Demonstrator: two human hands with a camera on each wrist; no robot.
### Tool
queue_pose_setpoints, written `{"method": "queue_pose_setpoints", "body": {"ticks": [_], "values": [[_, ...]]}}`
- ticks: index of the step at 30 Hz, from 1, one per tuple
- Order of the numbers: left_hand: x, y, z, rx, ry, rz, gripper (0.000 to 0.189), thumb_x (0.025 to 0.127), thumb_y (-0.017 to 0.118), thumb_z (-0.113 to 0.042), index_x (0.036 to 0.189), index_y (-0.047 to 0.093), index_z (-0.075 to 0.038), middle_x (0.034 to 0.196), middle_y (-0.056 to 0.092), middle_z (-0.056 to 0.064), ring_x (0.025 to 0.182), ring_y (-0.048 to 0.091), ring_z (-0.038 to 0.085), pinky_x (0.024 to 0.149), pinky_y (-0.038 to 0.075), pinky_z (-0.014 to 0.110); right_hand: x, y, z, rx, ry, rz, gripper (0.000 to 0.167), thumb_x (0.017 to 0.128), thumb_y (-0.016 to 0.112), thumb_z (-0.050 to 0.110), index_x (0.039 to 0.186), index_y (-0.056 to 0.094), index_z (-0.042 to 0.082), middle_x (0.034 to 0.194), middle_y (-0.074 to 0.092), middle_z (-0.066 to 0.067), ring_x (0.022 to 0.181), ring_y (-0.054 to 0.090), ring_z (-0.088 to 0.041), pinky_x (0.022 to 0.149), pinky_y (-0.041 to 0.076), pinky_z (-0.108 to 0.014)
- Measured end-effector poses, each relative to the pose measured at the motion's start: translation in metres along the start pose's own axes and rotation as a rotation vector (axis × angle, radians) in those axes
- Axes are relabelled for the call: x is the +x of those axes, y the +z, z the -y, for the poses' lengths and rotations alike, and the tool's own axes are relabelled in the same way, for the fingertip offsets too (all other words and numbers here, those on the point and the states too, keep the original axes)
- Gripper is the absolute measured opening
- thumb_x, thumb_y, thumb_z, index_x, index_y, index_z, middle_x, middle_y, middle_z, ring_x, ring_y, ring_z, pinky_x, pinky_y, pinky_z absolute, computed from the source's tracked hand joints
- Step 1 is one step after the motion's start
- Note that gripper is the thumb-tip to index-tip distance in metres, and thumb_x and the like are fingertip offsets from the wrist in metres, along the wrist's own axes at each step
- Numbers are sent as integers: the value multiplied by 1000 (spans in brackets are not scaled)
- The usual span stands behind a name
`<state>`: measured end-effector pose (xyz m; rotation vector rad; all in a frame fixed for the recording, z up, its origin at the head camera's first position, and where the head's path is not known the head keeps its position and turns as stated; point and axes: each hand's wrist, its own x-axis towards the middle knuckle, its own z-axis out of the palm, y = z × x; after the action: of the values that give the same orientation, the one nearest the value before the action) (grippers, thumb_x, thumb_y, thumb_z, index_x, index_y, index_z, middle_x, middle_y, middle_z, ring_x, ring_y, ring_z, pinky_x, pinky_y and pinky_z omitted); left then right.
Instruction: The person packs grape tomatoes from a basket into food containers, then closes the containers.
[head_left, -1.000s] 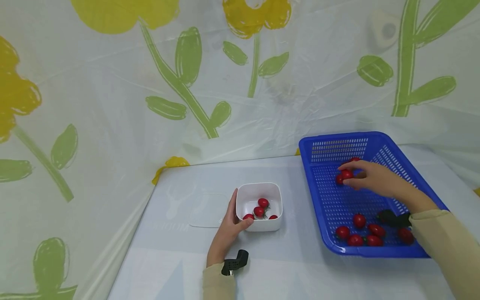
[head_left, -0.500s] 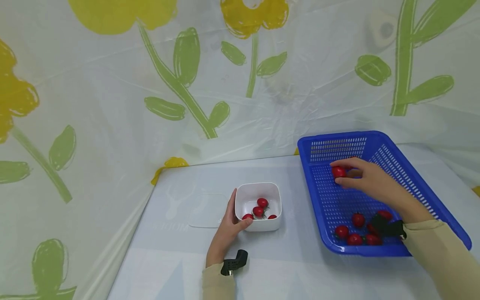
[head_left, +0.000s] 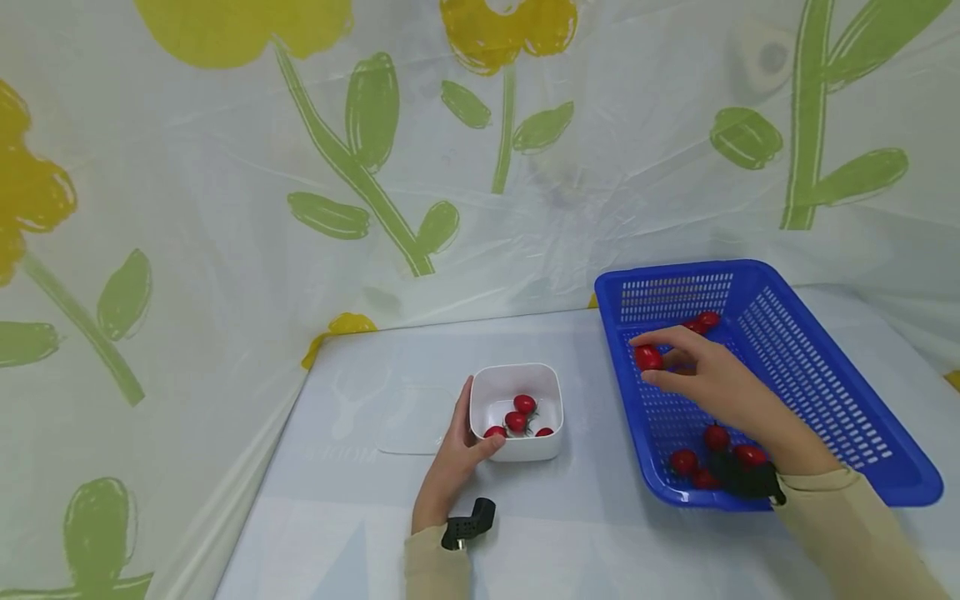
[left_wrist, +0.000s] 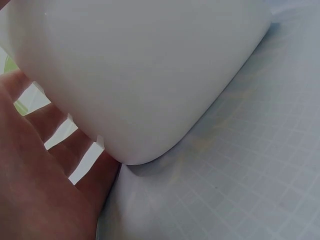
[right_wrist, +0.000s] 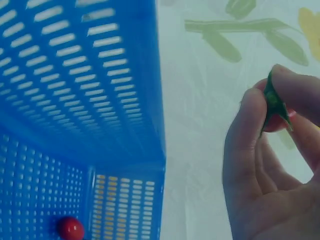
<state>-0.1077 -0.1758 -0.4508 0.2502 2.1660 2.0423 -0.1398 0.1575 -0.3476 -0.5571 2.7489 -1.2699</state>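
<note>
Currently: cherry tomato [head_left: 648, 357] pinched in the right hand [head_left: 712, 379] grip, thumb and fingertips closed on it, held above the left part of the blue basket [head_left: 825, 392]. Right wrist view confirms it: tomato [right_wrist: 276, 116] between thumb and fingers [right_wrist: 245, 135], green stem end facing the camera, basket wall [right_wrist: 100, 75] to the left. More loose tomatoes in the basket: two at the far end [head_left: 702, 322], a cluster at the near end [head_left: 708, 457] partly hidden by the wrist.

Left hand [head_left: 457, 454] grip is curled around the near-left corner of the white bowl [head_left: 517, 379], thumb on the front wall, fingers along the left side. Left wrist view shows fingers [left_wrist: 60, 145] flat against the bowl's outer wall [left_wrist: 140, 75]. Bowl sits on the tabletop [head_left: 360, 517], left of the basket and apart from it, with four tomatoes inside [head_left: 517, 417].

Clear lid [head_left: 411, 421] lies flat on the tabletop just left of the bowl. Floral plastic sheet [head_left: 225, 167] covers the backdrop.
</note>
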Motion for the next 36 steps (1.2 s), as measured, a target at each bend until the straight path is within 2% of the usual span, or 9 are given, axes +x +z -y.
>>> {"method": "queue_pose_setpoints", "body": {"ticks": [8,17,25,31,36], "values": [[0,-1,0,6,1,-3,83,82,63,-20,143,8,-33,147,16,-3,132,17,22,103,22,45,0,14,11,28,1,-23,43,83,59,40,123,50,26,120,47,-3,94,55,-23,74,50,-41],[1,-1,-1,-8,12,7,83,82,62,-17,143,7,-30,147,15,1,132,17,25,102,23,45,1,33,27,87,-5,-102,43,84,59,39,123,50,27,113,49,2,93,57,-20,74,51,-38],[0,-2,0,11,10,0,83,82,62,-18,143,8,-31,147,15,-1,133,16,23,103,21,46,1,53,40,151,59,-137,45,83,61,38,125,49,26,117,48,-1,92,57,-21,73,51,-37],[1,-2,0,8,3,5,83,82,62,-18,143,8,-32,147,14,-2,132,18,24,102,23,46,-2,70,46,199,55,-170,43,83,61,35,124,50,24,107,52,-2,79,59,-16,69,50,-32],[1,-2,2,-7,2,2,84,81,63,-18,143,8,-31,146,16,-2,131,20,24,102,23,45,0,83,51,267,68,-183,44,84,61,32,125,48,23,97,57,-4,70,60,-15,68,48,-33]]}}
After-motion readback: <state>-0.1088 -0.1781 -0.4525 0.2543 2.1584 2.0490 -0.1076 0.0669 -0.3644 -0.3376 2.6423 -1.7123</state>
